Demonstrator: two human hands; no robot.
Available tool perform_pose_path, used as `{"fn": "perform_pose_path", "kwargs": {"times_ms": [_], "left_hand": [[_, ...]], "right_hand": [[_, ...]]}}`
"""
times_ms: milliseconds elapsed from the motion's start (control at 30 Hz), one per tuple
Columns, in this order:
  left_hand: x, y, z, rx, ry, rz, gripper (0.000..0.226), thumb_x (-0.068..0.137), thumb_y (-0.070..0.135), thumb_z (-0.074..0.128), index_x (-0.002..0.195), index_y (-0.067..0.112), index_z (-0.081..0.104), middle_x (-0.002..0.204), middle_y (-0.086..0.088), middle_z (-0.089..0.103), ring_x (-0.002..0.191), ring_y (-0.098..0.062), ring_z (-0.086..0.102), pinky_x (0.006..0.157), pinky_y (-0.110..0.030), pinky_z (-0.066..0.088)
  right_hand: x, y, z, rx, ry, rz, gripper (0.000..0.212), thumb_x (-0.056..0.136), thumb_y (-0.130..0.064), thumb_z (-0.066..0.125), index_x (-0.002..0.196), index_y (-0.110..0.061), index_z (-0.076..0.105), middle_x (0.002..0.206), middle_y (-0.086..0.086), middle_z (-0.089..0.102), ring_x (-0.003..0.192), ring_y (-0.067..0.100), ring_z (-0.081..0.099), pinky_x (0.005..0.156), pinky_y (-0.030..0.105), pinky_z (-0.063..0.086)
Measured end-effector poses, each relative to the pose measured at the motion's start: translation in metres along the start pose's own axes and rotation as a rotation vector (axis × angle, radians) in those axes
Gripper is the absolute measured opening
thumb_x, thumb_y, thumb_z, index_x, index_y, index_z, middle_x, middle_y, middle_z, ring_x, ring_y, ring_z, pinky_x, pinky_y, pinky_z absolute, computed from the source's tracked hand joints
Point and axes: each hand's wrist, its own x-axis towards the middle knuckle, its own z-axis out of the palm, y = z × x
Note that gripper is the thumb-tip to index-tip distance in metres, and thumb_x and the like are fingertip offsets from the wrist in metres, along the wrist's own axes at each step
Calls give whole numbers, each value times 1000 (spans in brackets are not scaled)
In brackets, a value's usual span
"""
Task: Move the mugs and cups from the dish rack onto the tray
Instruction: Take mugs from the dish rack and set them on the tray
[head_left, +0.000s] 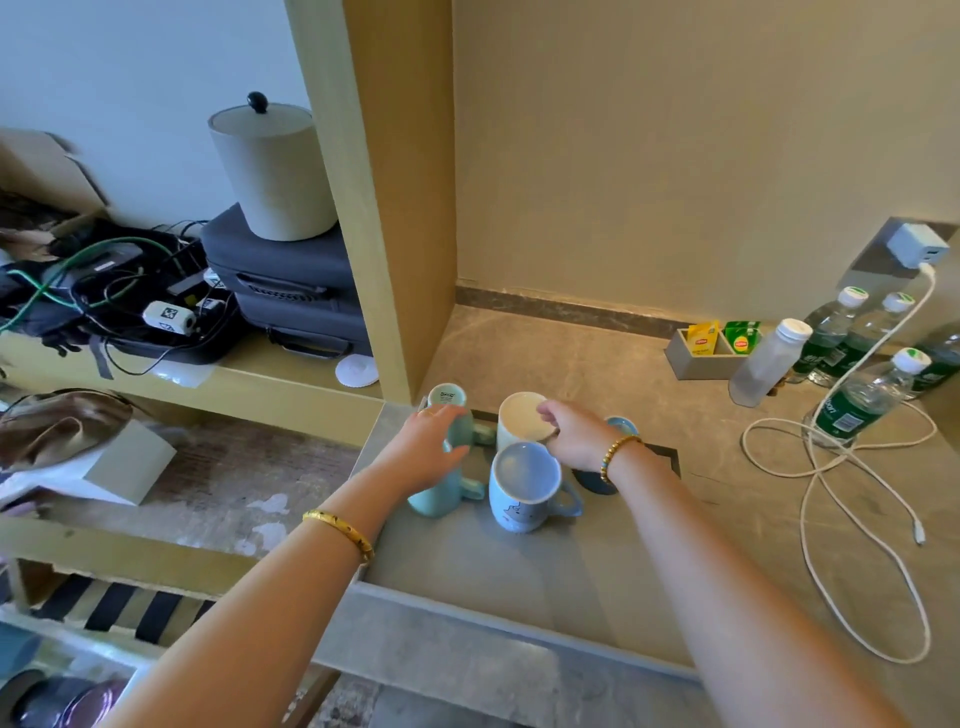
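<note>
Several mugs stand upside down, close together on the stone counter. My left hand (428, 452) grips the side of a teal mug (451, 410) with a label on its base. A second teal mug (441, 496) stands just below that hand. My right hand (576, 434) pinches the base rim of a white mug (519, 421). In front of it stands a blue-grey mug with a cartoon face (524, 488). A light blue cup (623, 426) and a dark blue one (592, 483) are partly hidden behind my right wrist. A dark-edged flat base (670, 457) shows under them; whether it is tray or rack is unclear.
A white charger cable (831, 467) loops over the counter at right, beside several water bottles (857, 400) and a tea-bag box (701, 358). A wooden partition (395, 260) rises at the counter's left. The shelf beyond holds bags, cables and a lidded canister (275, 171).
</note>
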Motion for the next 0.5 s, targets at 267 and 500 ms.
{"fn": "perform_pose_path", "kwargs": {"times_ms": [267, 500], "left_hand": [[-38, -53, -49, -195, 289, -139, 35, 92, 19, 49, 127, 17, 52, 124, -7, 59, 113, -24, 53, 89, -26, 38], [-143, -181, -87, -199, 315, -423, 36, 91, 12, 40, 124, 18, 53, 120, -5, 61, 103, -23, 59, 81, -28, 45]], "right_hand": [[13, -123, 49, 192, 194, -363, 22, 86, -26, 63, 100, -9, 63, 95, 5, 63, 88, 17, 58, 77, 24, 44], [17, -238, 172, 139, -57, -465, 17, 93, -17, 51, 100, -9, 63, 98, 10, 69, 93, 24, 62, 79, 29, 47]]}}
